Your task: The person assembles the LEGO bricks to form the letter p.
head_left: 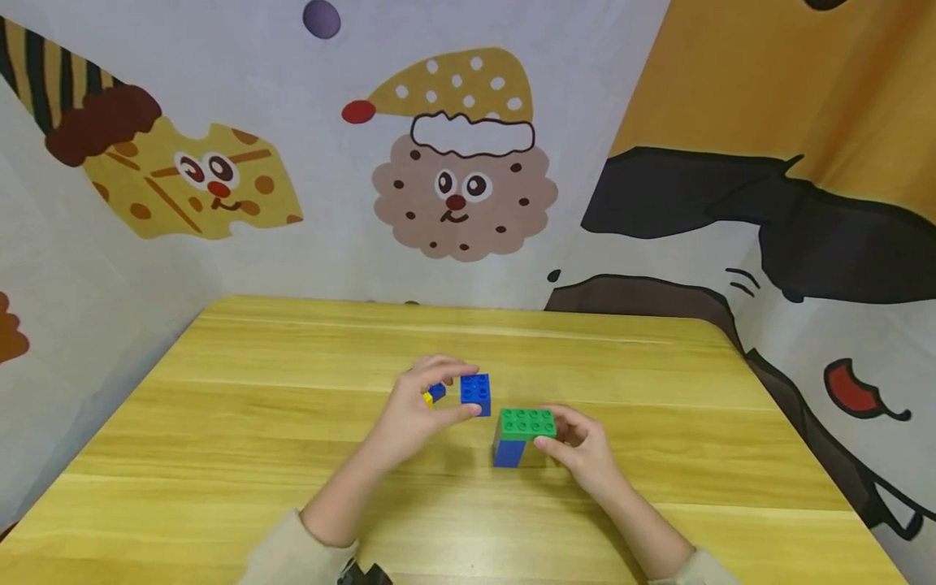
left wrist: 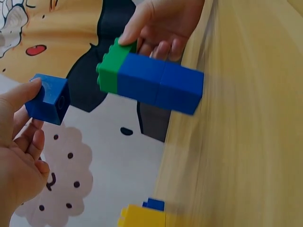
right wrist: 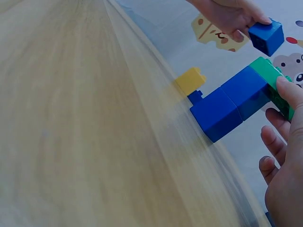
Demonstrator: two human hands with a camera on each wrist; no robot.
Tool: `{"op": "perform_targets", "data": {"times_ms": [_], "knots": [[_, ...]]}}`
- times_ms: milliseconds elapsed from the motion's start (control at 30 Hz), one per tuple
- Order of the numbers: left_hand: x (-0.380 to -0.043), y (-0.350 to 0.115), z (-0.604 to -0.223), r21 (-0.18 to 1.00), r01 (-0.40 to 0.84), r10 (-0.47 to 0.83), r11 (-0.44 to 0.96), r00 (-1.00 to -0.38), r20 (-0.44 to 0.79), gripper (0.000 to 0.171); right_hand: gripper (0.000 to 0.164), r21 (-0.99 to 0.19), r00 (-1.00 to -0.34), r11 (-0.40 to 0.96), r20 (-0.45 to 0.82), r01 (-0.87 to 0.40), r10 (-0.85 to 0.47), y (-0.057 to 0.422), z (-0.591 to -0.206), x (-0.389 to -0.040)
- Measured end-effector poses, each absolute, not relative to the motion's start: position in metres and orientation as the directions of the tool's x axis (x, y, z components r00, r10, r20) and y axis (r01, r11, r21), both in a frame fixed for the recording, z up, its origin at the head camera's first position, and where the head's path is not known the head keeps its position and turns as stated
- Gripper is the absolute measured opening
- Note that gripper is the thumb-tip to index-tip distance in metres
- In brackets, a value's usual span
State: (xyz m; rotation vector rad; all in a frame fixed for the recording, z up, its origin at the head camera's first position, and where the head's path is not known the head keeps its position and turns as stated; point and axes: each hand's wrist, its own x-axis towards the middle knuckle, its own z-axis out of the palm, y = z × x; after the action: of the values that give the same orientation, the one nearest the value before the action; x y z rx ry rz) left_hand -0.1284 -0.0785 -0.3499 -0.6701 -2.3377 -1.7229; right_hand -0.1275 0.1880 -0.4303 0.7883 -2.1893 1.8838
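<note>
Between thumb and fingers, my left hand (head_left: pixel 409 410) pinches a square blue toy brick (head_left: pixel 475 393) with several studs on top. My right hand (head_left: pixel 585 451) grips the right end of a longer green brick (head_left: pixel 528 423), thumb on its near side. Under the green brick's left part are two stacked blue bricks (left wrist: pixel 160 82), joined to it in a column; the green right end overhangs. The column stands upright, its lower end close to the tabletop. In the head view, the left hand's brick is a short way left of and beyond the green one, apart from it.
Behind the left hand, partly hidden by it, a yellow brick (right wrist: pixel 191 81) and a small blue brick (right wrist: pixel 195 97) lie on the wooden table (head_left: pixel 219 455). A cartoon-printed cloth (head_left: pixel 307 268) hangs along the table's far side.
</note>
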Motion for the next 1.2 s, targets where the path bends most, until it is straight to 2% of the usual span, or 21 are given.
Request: {"op": "perform_targets", "data": {"times_ms": [567,1200], "knots": [[-0.131,-0.045,-0.351,0.847,0.496,0.327,0.192,-0.846,0.421,0.036,0.03,-0.889,-0.86,0.072,0.414,-0.453,-0.298,0.188,-0.428,-0.127],[-0.134,-0.035,-0.364,0.849,0.494,0.375,0.189,-0.835,0.402,0.033,0.03,-0.878,-0.846,0.057,0.439,-0.476,-0.303,0.188,-0.428,-0.128]]}}
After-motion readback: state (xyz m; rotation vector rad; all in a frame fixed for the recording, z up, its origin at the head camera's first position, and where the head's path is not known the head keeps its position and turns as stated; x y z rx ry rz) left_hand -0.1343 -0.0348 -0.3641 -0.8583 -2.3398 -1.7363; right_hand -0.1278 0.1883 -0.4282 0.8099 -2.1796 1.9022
